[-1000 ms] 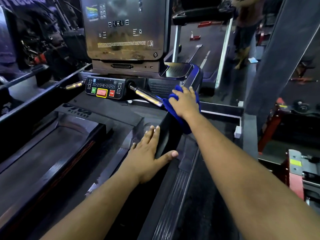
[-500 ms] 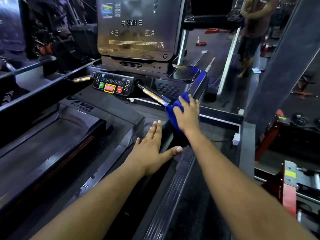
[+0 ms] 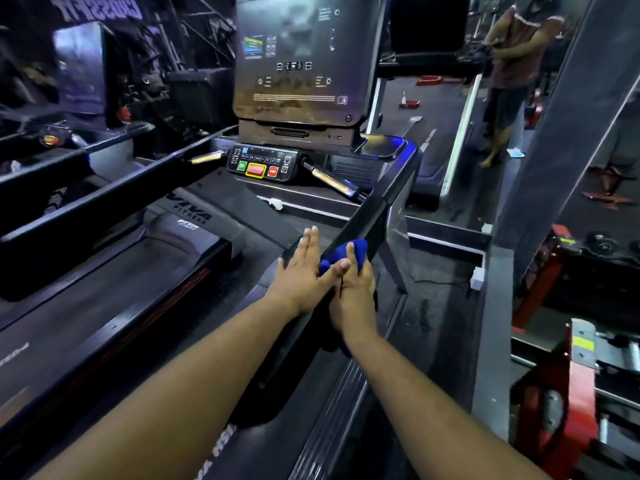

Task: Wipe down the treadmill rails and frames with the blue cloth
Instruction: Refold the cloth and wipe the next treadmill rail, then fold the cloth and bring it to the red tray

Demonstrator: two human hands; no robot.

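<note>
The blue cloth is bunched on top of the treadmill's black right rail, about halfway along it. My right hand lies over the cloth with its fingers curled round it and the rail's outer side; a bit of blue also shows under the wrist. My left hand rests flat against the rail's inner face, fingers straight and together, thumb touching my right hand.
Ahead are the console screen, the button panel and a metal grip bar. The belt and left rail lie to my left. A person, a grey pillar and red equipment are on the right.
My right hand has slid the cloth back along the right rail toward me, from beside the metal grip bar to next to my left hand. The left hand stayed on the rail.
</note>
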